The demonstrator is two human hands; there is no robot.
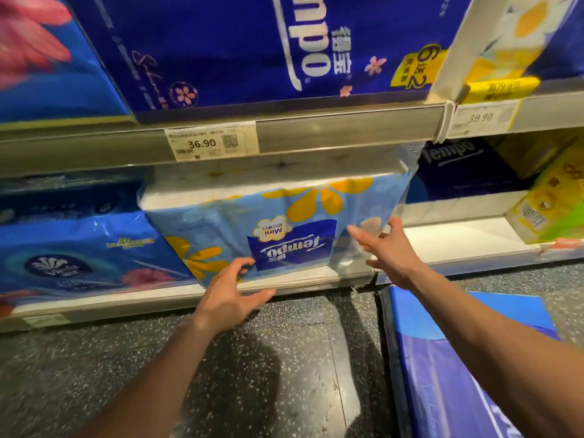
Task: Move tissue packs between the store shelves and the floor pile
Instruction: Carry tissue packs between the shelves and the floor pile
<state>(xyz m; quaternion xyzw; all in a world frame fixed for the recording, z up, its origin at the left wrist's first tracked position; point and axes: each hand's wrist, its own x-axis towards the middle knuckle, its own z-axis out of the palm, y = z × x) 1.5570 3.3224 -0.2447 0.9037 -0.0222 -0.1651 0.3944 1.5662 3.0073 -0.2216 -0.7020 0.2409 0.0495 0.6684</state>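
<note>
Two hands reach toward one light-blue tissue pack [240, 216] with yellow flowers. It sits on the lower shelf [458, 235] at the centre of the head view, print upside down, front face close to the shelf lip. A blue floor pack [458, 358] lies flat on the speckled floor [284, 374] at 5 o'clock, apparently part of the floor pile.

The likeliest trouble is a poor hold. The wrap looks slick, and a clear flap of film [401, 191] stands off the pack's 3 o'clock edge. If the right hand [390, 252] catches only that film, the pack could sag, slip or tear its wrap. The pack fills nearly all the height under the upper shelf rail [331, 131]. Lifting it while drawing it out could jam its top against the rail or scrape the price label [210, 143] at 11 o'clock. A neighbouring blue pack [79, 248] at 9 o'clock sits just beside it and may drag out with it.

The left hand [229, 294], at 7 o'clock of the pack, is palm down, fingers apart and bent in a loose claw at the pack's lower front edge. It grips nothing; whether a fingertip touches the wrap cannot be told. The right hand, at 4 o'clock of the pack, is spread wide, fingers straight and apart, aimed at the pack's right side and holding nothing. The forearms come up from 6 and 4 o'clock.
</note>
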